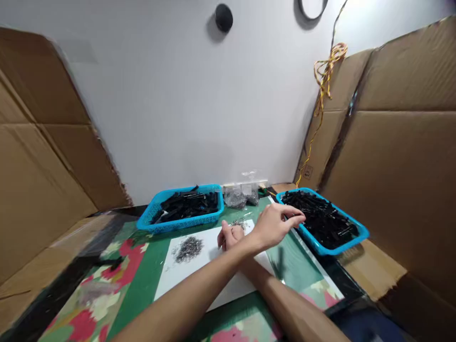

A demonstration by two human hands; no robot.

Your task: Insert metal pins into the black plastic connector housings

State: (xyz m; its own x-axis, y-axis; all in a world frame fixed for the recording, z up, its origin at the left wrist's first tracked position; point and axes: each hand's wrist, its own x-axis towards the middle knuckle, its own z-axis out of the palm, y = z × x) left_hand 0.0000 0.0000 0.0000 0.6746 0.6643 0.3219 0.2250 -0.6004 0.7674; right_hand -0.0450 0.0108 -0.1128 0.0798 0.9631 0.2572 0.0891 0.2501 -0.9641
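Note:
My forearms cross, the left over the right. My left hand (274, 224) reaches to the right, beside the near edge of the right blue basket (361, 232) of black strip-like pieces. Its thumb and fingers come together at the tips; anything between them is too small to make out. My right hand (231, 235) is over the white sheet (171, 280), its fingers curled closed, and their contents are hidden. Left of it lies a pile of small metallic pieces (189, 249). Another small heap (241, 222) of such pieces sits just behind the right hand.
A left blue basket (146, 221) holds more black pieces. Clear plastic bags (242, 194) of small parts stand by the wall. Cardboard panels (402, 156) flank the table on both sides. A yellow twisted cord (322, 90) hangs at the right.

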